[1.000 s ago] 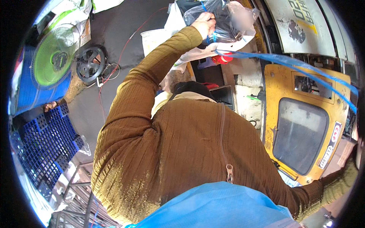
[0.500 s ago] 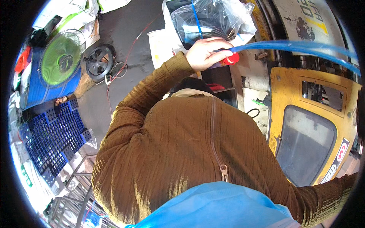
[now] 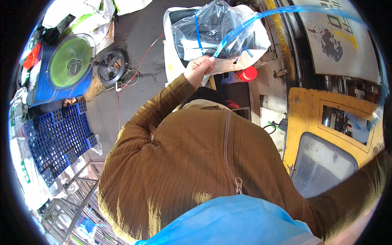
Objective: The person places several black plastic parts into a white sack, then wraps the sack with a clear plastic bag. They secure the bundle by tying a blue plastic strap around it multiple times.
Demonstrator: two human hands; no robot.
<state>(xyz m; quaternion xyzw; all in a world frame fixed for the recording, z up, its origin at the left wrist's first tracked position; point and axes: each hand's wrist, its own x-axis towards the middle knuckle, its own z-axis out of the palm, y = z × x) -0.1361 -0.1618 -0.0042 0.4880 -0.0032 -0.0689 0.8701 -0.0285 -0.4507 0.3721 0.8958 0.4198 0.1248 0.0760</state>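
Observation:
My left hand (image 3: pixel 200 69) is closed, pinching one end of a translucent blue plastic strip (image 3: pixel 286 10). From those fingers the strip arches far to the right, then hangs down blurred beside the yellow machine door. Just beyond the hand is a white sack (image 3: pixel 261 43), lined with a clear plastic bag (image 3: pixel 220 24) that has dark contents. More blue strip lies across that bag. My right forearm (image 3: pixel 347 200) reaches out to the right edge, and its hand is outside the picture.
A red-capped container (image 3: pixel 247 74) stands below the sack. To the right is a yellow machine door (image 3: pixel 300 110) with a window. On the left are a green fan (image 3: pixel 70 65), a blue pallet (image 3: pixel 57 134), a black handwheel (image 3: pixel 111 67) and a metal rack (image 3: pixel 81 196). A red cord (image 3: pixel 139 61) crosses the floor.
My left hand has moved slightly left and down, still gripping the strip. The strip has swung up into a higher arch over the sack. My right forearm has risen at the right edge.

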